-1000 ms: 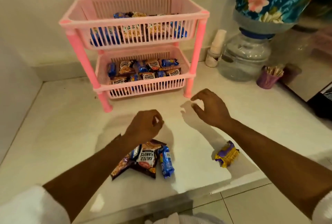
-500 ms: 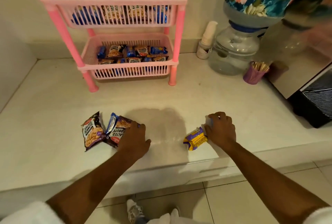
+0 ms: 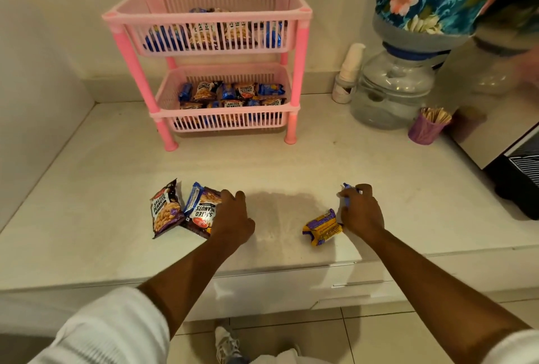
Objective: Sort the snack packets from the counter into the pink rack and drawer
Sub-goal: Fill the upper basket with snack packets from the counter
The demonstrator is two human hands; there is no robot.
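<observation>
A two-tier pink rack (image 3: 302,42) stands at the back of the counter, with several snack packets in both baskets. Near the front edge, my left hand (image 3: 233,217) presses down on a salted peanuts packet (image 3: 202,213), fingers curled over it. A blue biscuit packet (image 3: 193,199) and a second peanuts packet (image 3: 164,208) lie just left of it. My right hand (image 3: 361,210) is closed around a small blue packet (image 3: 347,188). A yellow-and-purple packet (image 3: 322,228) lies against that hand's left side. A white drawer front (image 3: 277,285) sits shut below the counter edge.
At the back right stand a glass water jar (image 3: 390,95) under a floral cover, a stack of paper cups (image 3: 348,71) and a purple cup of wooden sticks (image 3: 425,127). A dark appliance (image 3: 522,177) fills the right edge. A wall closes off the left.
Both hands dropped from mid-counter to the packets at the front edge. The left hand settled on the peanuts packet and the right hand closed on the blue packet.
</observation>
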